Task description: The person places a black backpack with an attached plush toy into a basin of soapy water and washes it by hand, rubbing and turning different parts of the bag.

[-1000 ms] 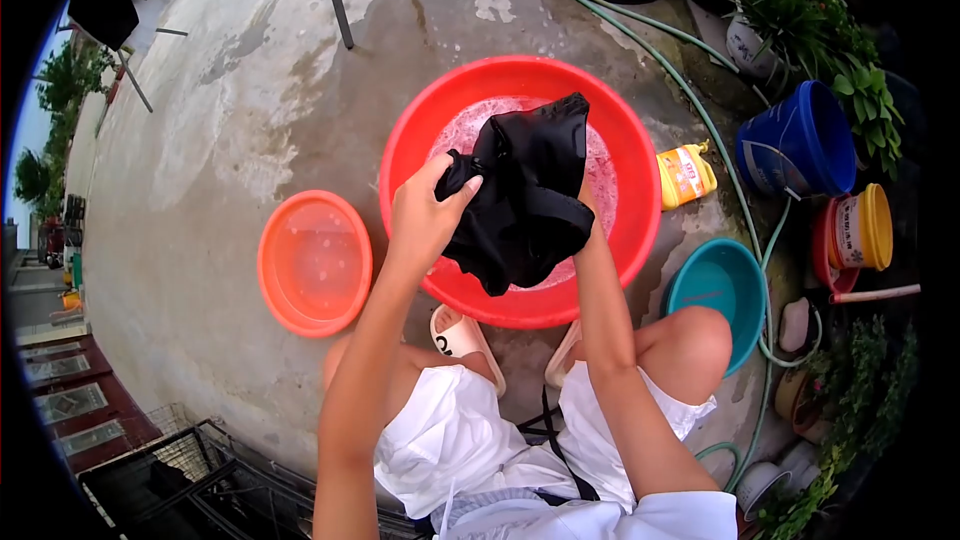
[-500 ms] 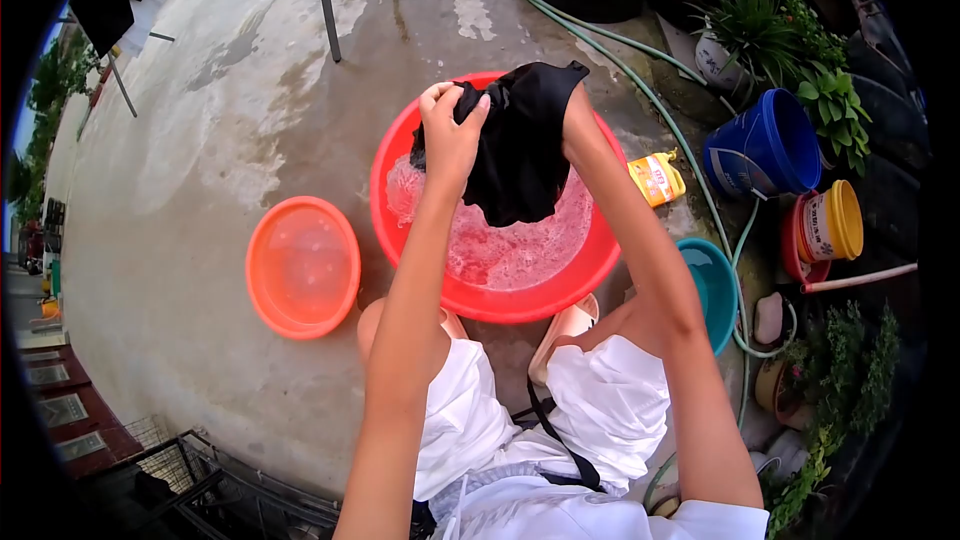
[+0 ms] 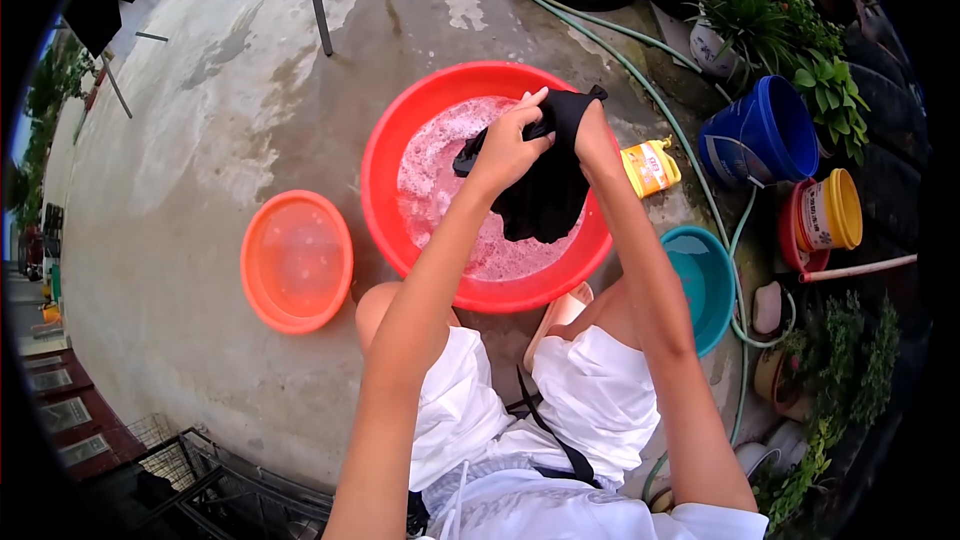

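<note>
A bunched, dark black garment (image 3: 545,190) hangs over the right half of a large red basin (image 3: 390,230). My left hand (image 3: 512,148) pinches its upper left part between thumb and fingers. At the garment's upper right edge, my right hand (image 3: 594,140) grips it, its fingers mostly hidden by the cloth. Pinkish, foamy water (image 3: 430,155) lies beneath in the basin. Whether the garment's lower end touches the water, I cannot tell.
An orange basin (image 3: 250,270) with water stands at left, a teal basin (image 3: 715,285) at right. A yellow bottle (image 3: 650,168) lies by the red basin. Beyond are a green hose (image 3: 655,90), a blue bucket (image 3: 745,135), a yellow bucket (image 3: 845,210) and plants.
Both hands have shifted right and slightly down with the garment. It now hangs over the basin's right side, and more foamy water shows on the left.
</note>
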Demonstrator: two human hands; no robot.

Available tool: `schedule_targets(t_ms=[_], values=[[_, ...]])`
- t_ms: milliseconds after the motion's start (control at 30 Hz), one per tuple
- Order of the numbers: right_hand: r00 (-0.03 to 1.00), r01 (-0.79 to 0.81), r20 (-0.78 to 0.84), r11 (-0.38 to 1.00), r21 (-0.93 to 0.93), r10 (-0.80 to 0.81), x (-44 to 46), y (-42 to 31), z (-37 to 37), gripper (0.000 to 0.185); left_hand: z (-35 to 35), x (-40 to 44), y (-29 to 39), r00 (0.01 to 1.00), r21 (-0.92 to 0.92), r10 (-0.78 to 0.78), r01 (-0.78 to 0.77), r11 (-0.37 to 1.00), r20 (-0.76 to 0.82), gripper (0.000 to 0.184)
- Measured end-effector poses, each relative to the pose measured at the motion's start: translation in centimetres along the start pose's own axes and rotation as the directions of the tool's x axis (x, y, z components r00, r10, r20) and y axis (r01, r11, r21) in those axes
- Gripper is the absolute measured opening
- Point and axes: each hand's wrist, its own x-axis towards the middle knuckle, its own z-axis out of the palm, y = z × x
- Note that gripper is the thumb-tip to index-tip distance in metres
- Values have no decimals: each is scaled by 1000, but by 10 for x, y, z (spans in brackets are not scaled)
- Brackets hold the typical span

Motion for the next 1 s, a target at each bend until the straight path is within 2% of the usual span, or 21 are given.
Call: schedule_targets(t_ms=[33, 67, 133, 233, 333, 367, 467, 500, 533, 600, 700, 800, 867, 900, 933, 1000], values=[[1000, 31, 0, 997, -69, -31, 0, 2, -4, 29, 2, -1, 1, 999, 15, 1, -1, 1000, 46, 19], [992, 56, -94, 968, -244, -81, 8, 15, -6, 31, 5, -2, 2, 998, -14, -18, 19, 1000, 59, 17], [977, 78, -131, 857, -509, -167, -14, -26, -10, 32, 8, -1, 3, 995, -13, -19, 20, 1000, 98, 15], [959, 171, -101, 825, -538, -265, -21, -43, -12, 31, 19, -1, 5, 999, 10, 5, -5, 1000, 44, 26], [896, 338, -71, 777, -531, -439, -24, -43, -17, 27, 21, 2, 7, 996, -122, 33, -23, 992, 81, 37], [870, 389, -56, 754, -529, -489, -25, -44, -19, 26, 26, 3, 5, 997, -73, 74, -74, 995, 7, 32], [813, 469, -17, 673, -572, -581, -31, -53, -19, 23, 34, 6, 15, 988, -157, -18, -6, 988, -155, 27], [797, 481, -15, 650, -588, -603, -32, -54, -18, 22, 37, 11, 10, 977, -93, 45, -66, 993, -210, 23], [781, 493, -11, 627, -603, -625, -32, -54, -18, 22, 38, 14, 5, 971, -54, 33, -47, 997, -239, 22], [786, 502, 0, 639, -583, -618, -31, -52, -18, 20, 39, 16, 0, 957, 19, 12, -7, 1000, -290, 21], [789, 539, 35, 663, -519, -614, -30, -51, -20, 17, 41, 20, -3, 921, 112, 122, -87, 990, -369, 17], [856, 481, 58, 749, -455, -514, -33, -55, -25, 18, 37, 22, 3, 902, 145, 155, -105, 984, -403, 15], [858, 510, 4, 851, -125, -513, -35, -56, -31, 26, 31, 20, 14, 887, 64, 37, -8, 998, -461, 17], [927, 362, 92, 932, 30, -363, -34, -58, -39, 25, 29, 21, 13, 886, 95, 63, -22, 995, -459, 16], [936, 330, 58, 923, 200, -347, -29, -50, -40, 25, 28, 21, 11, 884, 125, 90, -36, 992, -458, 16], [968, 209, -165, 971, 120, -188, -15, -28, -51, 33, 26, 22, 7, 883, 149, 114, -50, 987, -455, 15]])
